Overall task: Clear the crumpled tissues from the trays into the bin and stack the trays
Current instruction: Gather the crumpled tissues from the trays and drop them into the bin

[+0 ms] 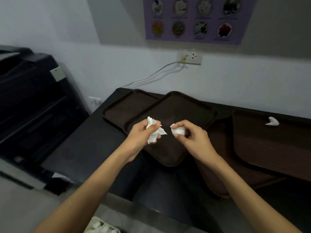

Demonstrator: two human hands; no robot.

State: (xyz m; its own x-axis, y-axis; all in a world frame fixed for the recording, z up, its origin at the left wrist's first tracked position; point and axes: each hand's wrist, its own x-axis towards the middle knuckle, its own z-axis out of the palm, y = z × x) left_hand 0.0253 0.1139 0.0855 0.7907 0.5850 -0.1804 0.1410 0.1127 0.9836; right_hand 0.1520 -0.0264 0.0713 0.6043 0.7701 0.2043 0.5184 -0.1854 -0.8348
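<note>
Both hands raised over the black tabletop (80, 152), each clasping a tissue. Left hand (143, 135): fingers curled round a loosely crumpled tissue (154, 132), whose edges stick out above and below the fist. Right hand (191, 138): thumb and fingertips pinching a tightly balled tissue (178, 131). The two hands are near each other but apart, above the centre tray (185, 106), a dark brown tray that lies skewed and overlaps the left tray (121, 106). A third tissue (272, 121) lies on the right tray (269, 145), well apart from both hands. Background: pale wall with a purple poster (193, 19), a wall socket (190, 58) with cables, and a black machine (25, 98) at the left
</note>
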